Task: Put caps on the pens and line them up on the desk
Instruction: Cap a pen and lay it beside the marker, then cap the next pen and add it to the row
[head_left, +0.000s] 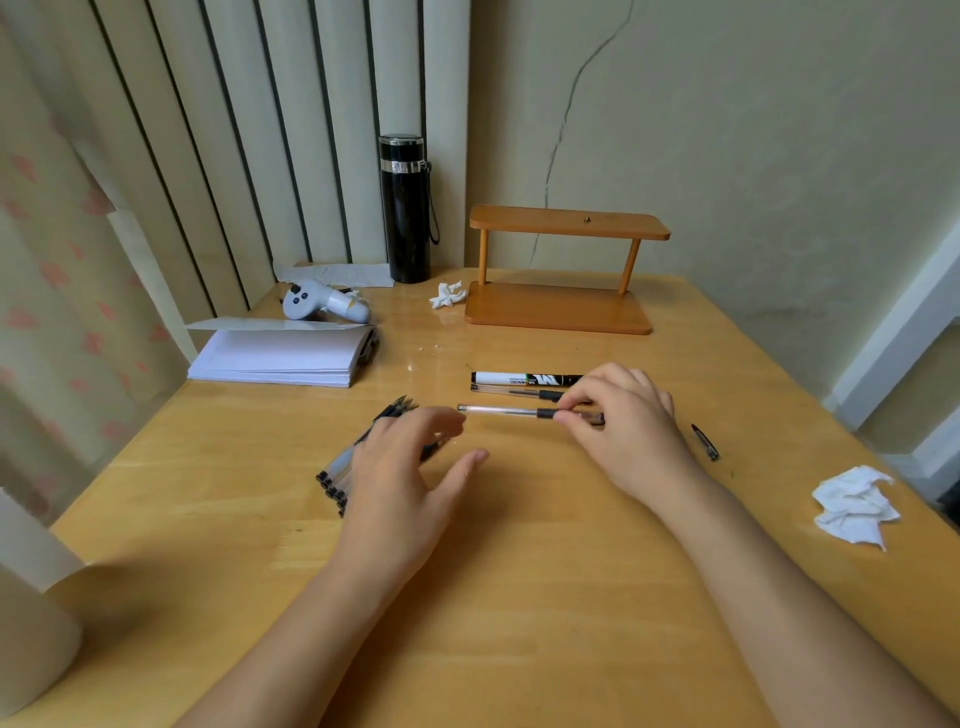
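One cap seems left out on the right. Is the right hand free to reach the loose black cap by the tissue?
Probably not yet: the right hand is pinching a clear pen. The cap itself lies unobstructed beside that wrist.

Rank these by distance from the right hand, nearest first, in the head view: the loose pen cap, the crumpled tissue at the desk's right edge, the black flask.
From the right hand:
1. Loose pen cap, just to its right.
2. Crumpled tissue, farther right near the desk edge.
3. Black flask, at the back by the wall.
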